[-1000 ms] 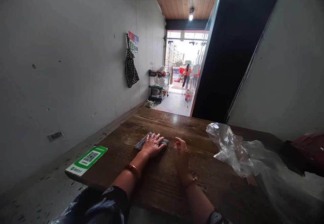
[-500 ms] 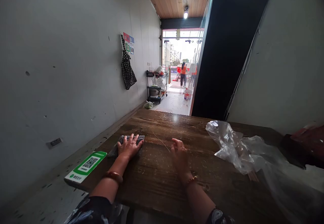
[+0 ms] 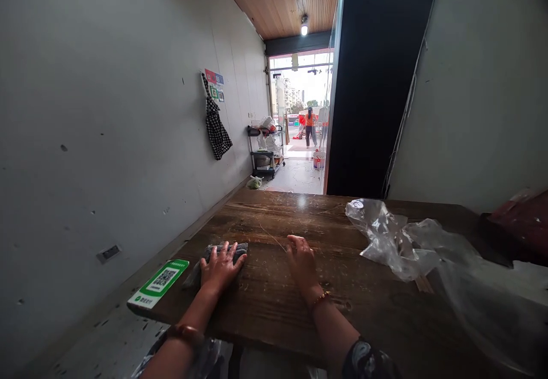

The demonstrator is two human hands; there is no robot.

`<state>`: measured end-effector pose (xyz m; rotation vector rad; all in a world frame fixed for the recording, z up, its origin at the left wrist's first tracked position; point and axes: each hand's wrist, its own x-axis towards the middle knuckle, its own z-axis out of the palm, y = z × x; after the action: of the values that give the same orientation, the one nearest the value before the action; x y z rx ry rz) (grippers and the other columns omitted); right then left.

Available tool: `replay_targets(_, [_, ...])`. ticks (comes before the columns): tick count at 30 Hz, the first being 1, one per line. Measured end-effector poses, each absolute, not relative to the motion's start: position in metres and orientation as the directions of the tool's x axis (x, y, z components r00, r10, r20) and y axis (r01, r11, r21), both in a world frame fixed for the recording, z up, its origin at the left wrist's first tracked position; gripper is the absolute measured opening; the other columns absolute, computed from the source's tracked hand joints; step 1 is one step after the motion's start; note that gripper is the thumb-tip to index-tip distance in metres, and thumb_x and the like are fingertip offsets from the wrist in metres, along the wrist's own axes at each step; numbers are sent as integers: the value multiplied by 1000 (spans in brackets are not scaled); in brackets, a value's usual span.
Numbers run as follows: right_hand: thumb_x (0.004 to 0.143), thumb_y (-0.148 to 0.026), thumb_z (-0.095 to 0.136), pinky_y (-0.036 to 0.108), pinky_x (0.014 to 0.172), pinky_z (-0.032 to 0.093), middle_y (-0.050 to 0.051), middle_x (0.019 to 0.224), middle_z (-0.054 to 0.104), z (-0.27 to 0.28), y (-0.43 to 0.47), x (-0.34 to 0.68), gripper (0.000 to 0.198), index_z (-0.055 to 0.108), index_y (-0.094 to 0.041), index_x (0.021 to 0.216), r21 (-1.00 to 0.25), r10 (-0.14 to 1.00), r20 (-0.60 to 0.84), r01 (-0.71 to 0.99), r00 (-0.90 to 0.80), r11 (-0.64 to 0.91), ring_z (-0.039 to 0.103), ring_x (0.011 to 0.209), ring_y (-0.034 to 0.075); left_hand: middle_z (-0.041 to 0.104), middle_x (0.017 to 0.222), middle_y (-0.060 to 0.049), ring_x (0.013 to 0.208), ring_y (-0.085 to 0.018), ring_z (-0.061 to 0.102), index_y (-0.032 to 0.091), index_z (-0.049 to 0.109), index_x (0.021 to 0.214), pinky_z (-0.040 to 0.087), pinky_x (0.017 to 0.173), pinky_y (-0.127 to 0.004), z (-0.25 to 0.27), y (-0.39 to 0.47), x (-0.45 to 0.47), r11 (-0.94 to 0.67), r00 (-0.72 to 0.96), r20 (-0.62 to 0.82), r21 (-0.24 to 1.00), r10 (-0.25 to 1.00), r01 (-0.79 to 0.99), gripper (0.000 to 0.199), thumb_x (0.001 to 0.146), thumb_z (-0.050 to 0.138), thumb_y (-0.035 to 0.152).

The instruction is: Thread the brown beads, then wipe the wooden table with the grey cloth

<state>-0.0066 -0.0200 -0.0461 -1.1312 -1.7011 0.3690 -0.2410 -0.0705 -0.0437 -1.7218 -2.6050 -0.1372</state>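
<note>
A folded grey cloth (image 3: 240, 248) lies on the dark wooden table (image 3: 274, 305), near its left side. My left hand (image 3: 222, 266) rests flat on top of this cloth with spread fingers, covering much of it. To the right, my right hand (image 3: 302, 262) is held low at the table's middle, its fingers loosely bent and apart, with nothing visible in them. Whether it touches the wood I cannot tell. A thin pale strand or scratch runs across the wood between the two hands.
A green-and-white QR code card (image 3: 159, 283) sits at the table's left corner. Crumpled clear plastic (image 3: 385, 242) spreads over the right side, with a dark red bag (image 3: 520, 219) beyond. A black cabinet (image 3: 381, 93) and a loaded cart (image 3: 265, 153) stand behind. A person (image 3: 309, 125) is outside.
My left hand and the cloth have slid a little nearer to me across the table. My right hand stays nearly in place. The whole view has tilted and shifted slightly.
</note>
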Motion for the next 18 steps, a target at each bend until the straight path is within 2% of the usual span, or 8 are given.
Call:
replay_targets(9, [89, -20, 48, 37, 91, 47, 7, 108, 70, -48, -23, -9, 25, 66, -22, 106, -692, 817, 575, 507, -44, 514, 64, 105, 22, 26, 161, -7, 147, -37, 21, 28, 36, 150, 19, 112, -64, -35, -107, -206, 343, -346, 38, 55, 938, 938, 66, 93, 31, 61])
replay_targets(18, [88, -20, 49, 36, 89, 47, 6, 111, 70, -52, -23, -10, 26, 66, -23, 107, -689, 823, 564, 510, -70, 515, 64, 104, 22, 30, 159, -9, 145, -40, 24, 26, 42, 147, 16, 112, -66, -37, -128, -170, 252, -260, 74, 96, 963, 963, 68, 91, 34, 63])
